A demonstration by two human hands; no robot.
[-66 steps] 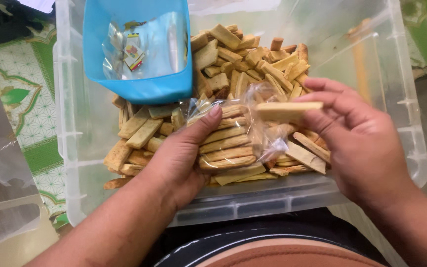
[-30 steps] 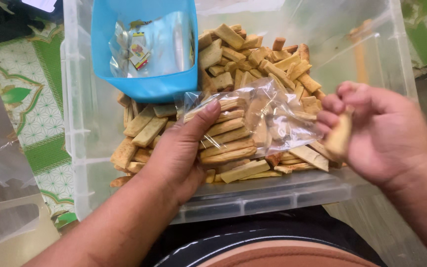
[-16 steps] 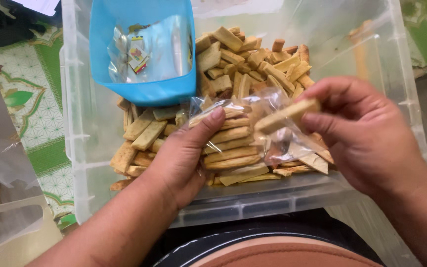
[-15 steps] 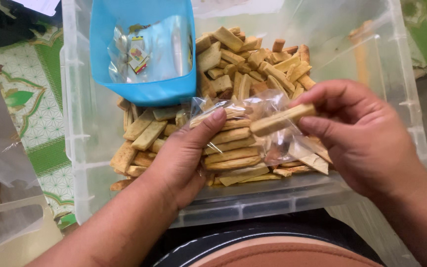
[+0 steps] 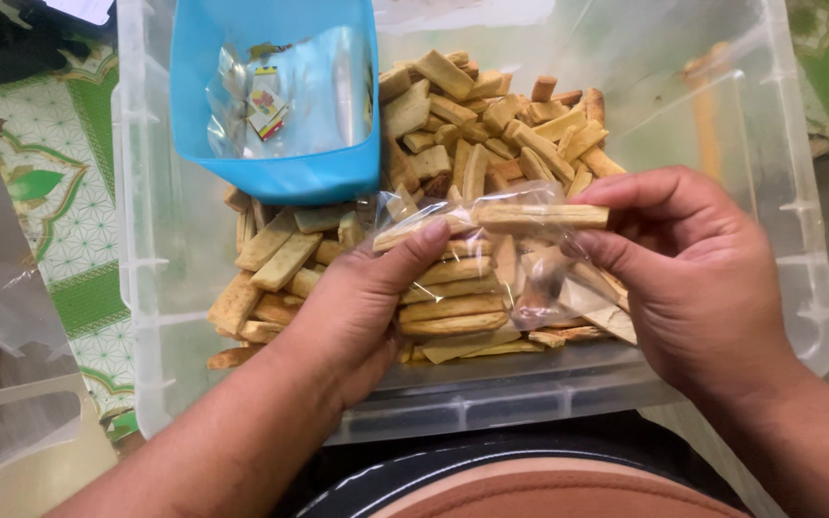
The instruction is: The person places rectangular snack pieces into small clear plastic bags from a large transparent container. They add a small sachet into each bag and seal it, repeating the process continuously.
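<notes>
My left hand point(image 5: 362, 302) grips the clear plastic bag point(image 5: 491, 278) of biscuit sticks, low over the clear bin's point(image 5: 808, 288) near edge. My right hand point(image 5: 693, 273) pinches one biscuit stick point(image 5: 541, 216) at the bag mouth. Thin film could slip or tear; the stick may snap.

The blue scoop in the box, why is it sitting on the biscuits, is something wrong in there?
Nothing looks spilled or broken. The blue scoop rests tilted on the biscuit sticks in the clear tub, with small packets in it. The left hand holds a clear bag; the right hand holds one stick at its mouth.
</notes>
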